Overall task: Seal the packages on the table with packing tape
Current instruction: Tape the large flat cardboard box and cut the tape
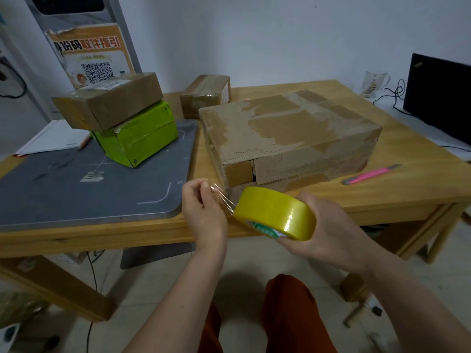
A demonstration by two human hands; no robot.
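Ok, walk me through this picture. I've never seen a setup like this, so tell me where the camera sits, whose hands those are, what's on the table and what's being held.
There is no machine here. A person wears one camera on the head, looking down at their own bare hands.

The right hand grips a yellow roll of tape. The left hand pinches the loose clear tape end, pulled a little way off the roll.

On the wooden table lies a big worn cardboard box, with a small brown box behind it. To the left, a grey mat carries a green box with another brown box on top. A pink cutter lies to the right.
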